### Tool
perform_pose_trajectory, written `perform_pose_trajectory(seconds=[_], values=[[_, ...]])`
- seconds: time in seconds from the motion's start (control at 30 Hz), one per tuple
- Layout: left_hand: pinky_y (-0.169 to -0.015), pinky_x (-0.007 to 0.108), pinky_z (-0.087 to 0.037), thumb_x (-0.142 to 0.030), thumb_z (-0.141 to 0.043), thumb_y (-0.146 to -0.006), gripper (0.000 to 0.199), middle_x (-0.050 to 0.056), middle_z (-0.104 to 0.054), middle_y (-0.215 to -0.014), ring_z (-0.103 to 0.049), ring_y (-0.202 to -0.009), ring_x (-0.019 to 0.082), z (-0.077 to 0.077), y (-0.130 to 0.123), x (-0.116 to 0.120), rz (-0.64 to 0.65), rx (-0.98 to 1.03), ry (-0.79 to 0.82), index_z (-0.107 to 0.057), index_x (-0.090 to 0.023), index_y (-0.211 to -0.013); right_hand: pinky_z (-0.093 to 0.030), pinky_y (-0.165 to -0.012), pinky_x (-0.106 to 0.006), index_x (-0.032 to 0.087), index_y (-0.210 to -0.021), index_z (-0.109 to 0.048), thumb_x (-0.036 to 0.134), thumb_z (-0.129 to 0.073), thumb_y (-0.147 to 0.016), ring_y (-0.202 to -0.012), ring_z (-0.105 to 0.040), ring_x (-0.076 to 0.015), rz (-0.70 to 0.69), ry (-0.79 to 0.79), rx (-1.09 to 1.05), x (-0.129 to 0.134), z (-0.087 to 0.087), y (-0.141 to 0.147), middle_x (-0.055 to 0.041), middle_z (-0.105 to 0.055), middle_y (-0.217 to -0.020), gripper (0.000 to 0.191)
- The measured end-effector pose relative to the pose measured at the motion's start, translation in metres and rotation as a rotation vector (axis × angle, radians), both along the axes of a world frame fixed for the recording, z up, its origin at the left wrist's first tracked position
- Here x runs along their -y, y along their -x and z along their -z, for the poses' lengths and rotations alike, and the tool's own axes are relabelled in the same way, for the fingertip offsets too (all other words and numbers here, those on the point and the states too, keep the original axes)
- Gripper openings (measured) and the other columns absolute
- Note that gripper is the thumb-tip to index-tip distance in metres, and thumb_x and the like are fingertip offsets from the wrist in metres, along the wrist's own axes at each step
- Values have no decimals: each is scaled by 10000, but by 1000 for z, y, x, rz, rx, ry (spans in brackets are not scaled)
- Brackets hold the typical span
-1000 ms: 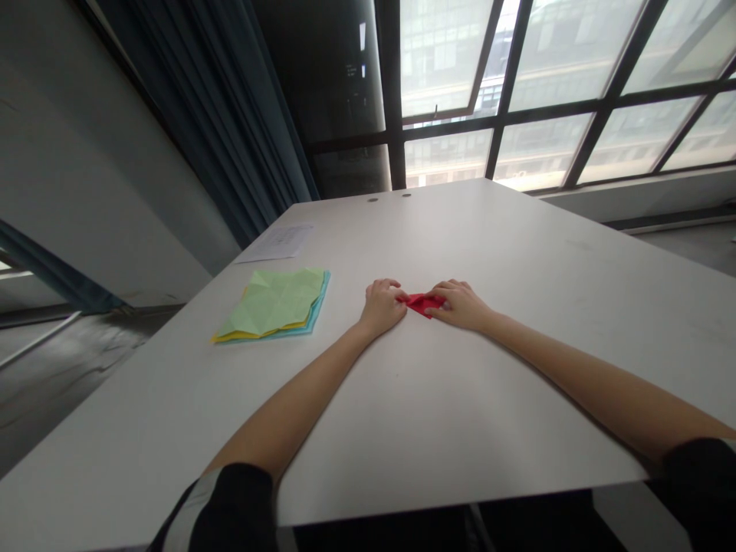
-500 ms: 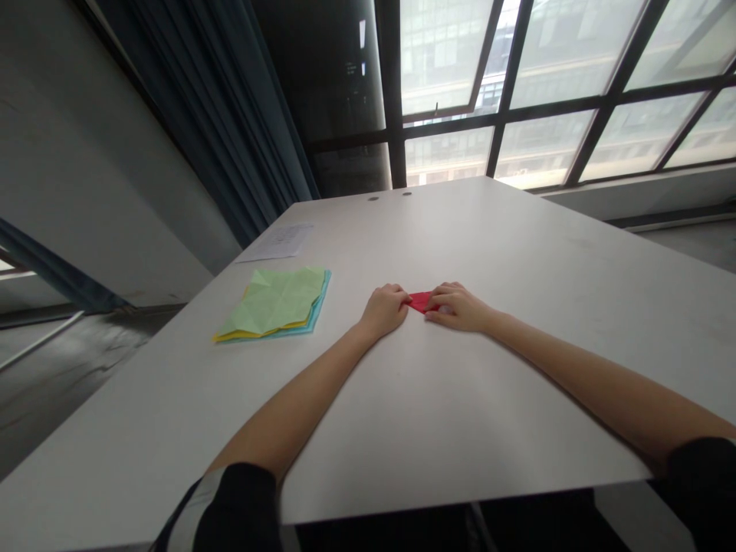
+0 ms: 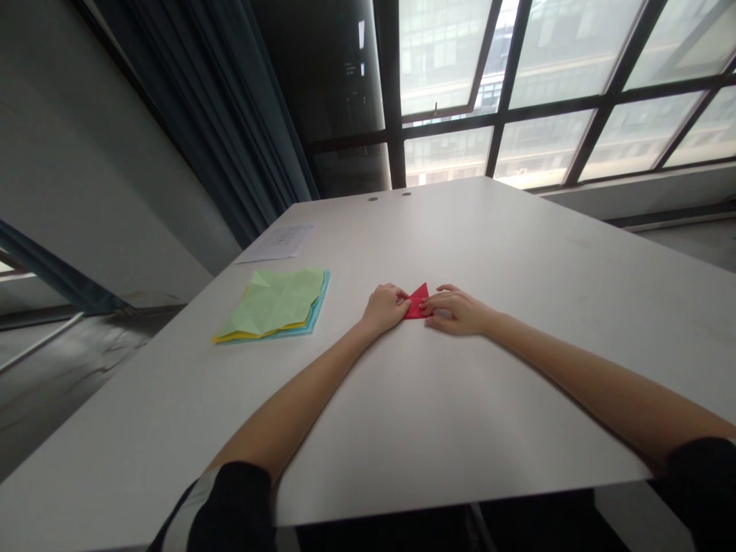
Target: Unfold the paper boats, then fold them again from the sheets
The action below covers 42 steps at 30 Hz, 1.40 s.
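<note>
A small piece of folded red paper [image 3: 418, 308] lies between my hands on the white table, with one pointed corner sticking up at the back. My left hand [image 3: 385, 308] grips its left edge, thumb and fingers closed on the paper. On the other side my right hand [image 3: 457, 310] pinches the paper's right part with bent fingers, the index fingertip on its surface. The fingers cover both side edges of the paper.
Left of my hands, a stack of creased square papers rests on the table [image 3: 517, 253]: light green paper [image 3: 279, 297] on top, yellow [image 3: 230, 336] and blue [image 3: 319, 307] beneath. Behind it lies a printed white sheet [image 3: 277, 244]. A dark blue curtain [image 3: 230, 115] and windows stand beyond.
The red paper has turned and now shows a raised triangular point at the back. My right hand's fingers have shifted slightly over it; the left hand stays almost in place.
</note>
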<state>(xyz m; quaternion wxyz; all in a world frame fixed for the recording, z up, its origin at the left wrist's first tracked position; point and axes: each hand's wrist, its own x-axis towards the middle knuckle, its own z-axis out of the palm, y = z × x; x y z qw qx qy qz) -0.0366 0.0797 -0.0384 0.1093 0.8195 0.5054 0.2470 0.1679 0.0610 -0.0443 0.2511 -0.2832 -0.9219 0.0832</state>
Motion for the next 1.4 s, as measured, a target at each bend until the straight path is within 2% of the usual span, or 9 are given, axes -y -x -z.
perform_pose_trajectory(seconds=[0.17,0.3,0.47,0.6,0.7,0.8,0.9,1.03,1.4], values=[[-596,232,-433,-217,-626,-653,97,21,-644,-693,-559,-614,124,-1,-1,-5,-44,301,245,-640,-159,-729,-367,-889,-391,203,-883,-639,318,-519,-805,-847,-622,-189,-6,-74,4,1,1,1,-66,-688,-903,184],[-465,187,-397,-147,-677,-613,257,-13,-599,-596,-510,-464,77,3,-4,-6,-41,615,495,-572,-139,-847,-400,-834,-358,194,-882,-644,269,-511,-806,-872,-606,-192,2,-118,6,2,-1,2,-72,-683,-874,170],[-510,218,-474,-68,-690,-609,452,-1,-604,-614,-575,-503,100,-6,-14,5,-84,932,785,-494,-95,-1015,-420,-797,-349,199,-851,-642,205,-511,-784,-853,-593,-190,-18,-167,2,1,0,2,-62,-676,-914,147],[-582,232,-501,-19,-637,-625,496,40,-638,-675,-605,-559,109,-16,-21,12,-87,1042,921,-489,-66,-1096,-438,-758,-347,198,-835,-634,197,-508,-786,-832,-573,-192,38,-273,-40,0,2,4,-71,-648,-976,135],[-622,221,-494,-18,-595,-634,349,58,-656,-718,-603,-584,94,-18,-22,13,-18,1120,896,-580,-70,-979,-454,-742,-330,191,-863,-624,214,-489,-812,-800,-574,-183,120,-272,-131,1,1,8,-78,-636,-904,146],[-678,232,-486,-63,-598,-635,220,61,-664,-783,-615,-668,106,-17,-22,11,47,1193,797,-619,-86,-852,-471,-719,-304,197,-967,-596,209,-467,-824,-763,-588,-165,222,-163,-256,5,-2,14,-68,-631,-899,193],[-712,274,-484,-90,-598,-631,242,54,-664,-812,-624,-723,131,-16,-23,10,70,1208,747,-612,-112,-871,-484,-708,-304,205,-1051,-564,206,-476,-809,-775,-601,-167,313,-55,-344,8,-5,21,-68,-634,-954,258],[-734,294,-477,-66,-591,-610,268,43,-665,-818,-622,-735,131,-17,-25,12,67,1265,691,-599,-128,-871,-474,-772,-357,189,-1057,-563,206,-500,-786,-851,-603,-206,386,-36,-370,10,-6,28,-80,-655,-946,278],[-777,341,-449,-185,-728,-591,419,58,-656,-879,-607,-771,136,-17,-24,13,123,1242,687,-578,-156,-980,-502,-760,-351,210,-1075,-532,246,-544,-773,-865,-637,-197,335,83,-540,8,-7,28,-62,-646,-1018,304]])
